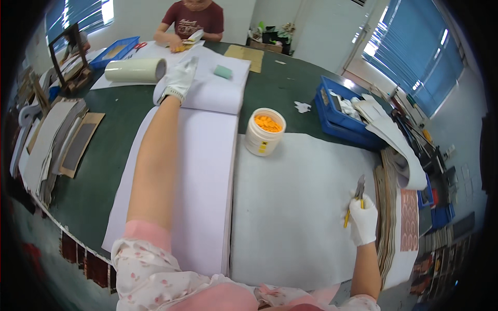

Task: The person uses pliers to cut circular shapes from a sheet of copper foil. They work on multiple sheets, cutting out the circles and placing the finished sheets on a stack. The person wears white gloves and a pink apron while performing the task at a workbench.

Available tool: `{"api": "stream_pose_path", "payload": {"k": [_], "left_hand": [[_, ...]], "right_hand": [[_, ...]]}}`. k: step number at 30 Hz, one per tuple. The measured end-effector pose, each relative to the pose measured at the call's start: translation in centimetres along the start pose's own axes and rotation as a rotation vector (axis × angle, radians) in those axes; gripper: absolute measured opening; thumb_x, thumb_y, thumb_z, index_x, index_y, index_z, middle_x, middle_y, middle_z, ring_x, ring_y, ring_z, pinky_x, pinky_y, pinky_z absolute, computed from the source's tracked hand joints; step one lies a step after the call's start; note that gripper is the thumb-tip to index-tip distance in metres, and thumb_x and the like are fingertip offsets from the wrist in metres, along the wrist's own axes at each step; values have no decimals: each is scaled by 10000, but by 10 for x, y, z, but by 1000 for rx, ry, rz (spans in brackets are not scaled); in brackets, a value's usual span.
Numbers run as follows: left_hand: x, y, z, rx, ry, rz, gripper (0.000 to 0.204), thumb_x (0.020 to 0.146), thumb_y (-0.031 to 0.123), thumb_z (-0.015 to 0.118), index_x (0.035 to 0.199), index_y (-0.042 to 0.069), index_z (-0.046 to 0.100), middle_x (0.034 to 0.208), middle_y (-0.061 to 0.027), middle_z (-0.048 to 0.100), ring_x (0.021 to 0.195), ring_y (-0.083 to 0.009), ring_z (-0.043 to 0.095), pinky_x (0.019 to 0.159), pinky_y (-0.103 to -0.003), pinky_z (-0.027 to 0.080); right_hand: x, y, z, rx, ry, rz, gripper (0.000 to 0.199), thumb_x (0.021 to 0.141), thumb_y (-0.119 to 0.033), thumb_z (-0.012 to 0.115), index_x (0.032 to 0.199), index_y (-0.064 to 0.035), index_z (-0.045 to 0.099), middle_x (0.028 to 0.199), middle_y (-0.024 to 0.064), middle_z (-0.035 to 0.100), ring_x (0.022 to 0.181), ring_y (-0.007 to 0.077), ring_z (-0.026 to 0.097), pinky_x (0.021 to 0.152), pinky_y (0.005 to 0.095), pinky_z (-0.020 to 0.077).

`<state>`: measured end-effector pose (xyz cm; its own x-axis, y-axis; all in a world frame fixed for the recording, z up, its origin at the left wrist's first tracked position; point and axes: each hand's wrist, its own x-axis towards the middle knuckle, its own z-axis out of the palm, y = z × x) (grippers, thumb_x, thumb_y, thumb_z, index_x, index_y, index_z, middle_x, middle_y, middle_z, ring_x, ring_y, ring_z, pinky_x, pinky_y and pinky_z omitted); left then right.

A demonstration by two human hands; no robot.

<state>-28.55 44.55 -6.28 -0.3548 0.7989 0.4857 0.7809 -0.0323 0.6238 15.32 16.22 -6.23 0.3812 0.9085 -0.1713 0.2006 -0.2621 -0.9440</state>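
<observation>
My left hand (181, 78), in a white glove, reaches far forward over the folded-back part of a large stack of white sheets (205, 155). Its fingers look stretched out flat along the paper, and nothing shows in them. Near the right edge of the grey-white sheet (295, 207), my gloved right hand (362, 220) is closed round a pair of pliers (361, 184) with yellow handles, jaws pointing away from me. Between the two sheets' far parts stands an open white plastic jar (263, 142) of orange pieces (268, 123).
A pale roll (135, 70) and green block (223, 71) lie beyond. Across the green table (290, 93) a person (192, 23) works with both hands. Blue bins (342, 119) stand at right; stacked sheets (385, 223) flank my right hand, and curved boards (57, 140) lie left.
</observation>
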Motion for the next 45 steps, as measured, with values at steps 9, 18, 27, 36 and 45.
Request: {"api": "stream_pose_path", "payload": {"k": [9, 18, 27, 36, 45], "left_hand": [[-244, 184, -20, -342, -698, 1028, 191, 798, 197, 508, 831, 30, 595, 740, -141, 588, 677, -305, 564, 592, -379, 456], [-379, 252, -32, -868, -1540, 111, 315, 847, 225, 507, 621, 8, 535, 571, -61, 546, 517, -140, 538, 499, -293, 440], [-440, 292, -51, -544, -1418, 884, 436, 865, 307, 476, 518, 43, 491, 464, -125, 464, 427, -309, 456, 444, -353, 397], [-460, 353, -27, -760, -1758, 292, 479, 880, 440, 427, 1081, 22, 544, 930, -46, 604, 762, -138, 581, 660, -278, 472], [-469, 415, 62, -1517, -1915, -616, 573, 876, 432, 402, 1235, -14, 366, 1133, -148, 507, 940, -257, 545, 761, -353, 463]], "right_hand": [[-38, 25, 19, 190, 95, -250, 259, 761, -44, 552, 1005, 23, 499, 805, 39, 534, 710, 80, 512, 593, 217, 435], [-38, 27, 5, 670, 351, -427, 199, 833, -106, 535, 989, 11, 494, 859, 59, 547, 744, 100, 529, 664, 225, 441], [-95, 35, -65, 686, -177, -184, 207, 843, -230, 554, 803, -27, 544, 665, 38, 532, 634, 88, 504, 584, 224, 419], [-54, 64, -300, 352, 599, -230, 154, 770, -95, 555, 891, -4, 584, 611, 52, 536, 454, 111, 479, 390, 237, 381], [-6, 119, -440, -196, 562, 326, 213, 725, -175, 512, 610, 1, 545, 512, 100, 465, 383, 203, 440, 351, 354, 319]]}}
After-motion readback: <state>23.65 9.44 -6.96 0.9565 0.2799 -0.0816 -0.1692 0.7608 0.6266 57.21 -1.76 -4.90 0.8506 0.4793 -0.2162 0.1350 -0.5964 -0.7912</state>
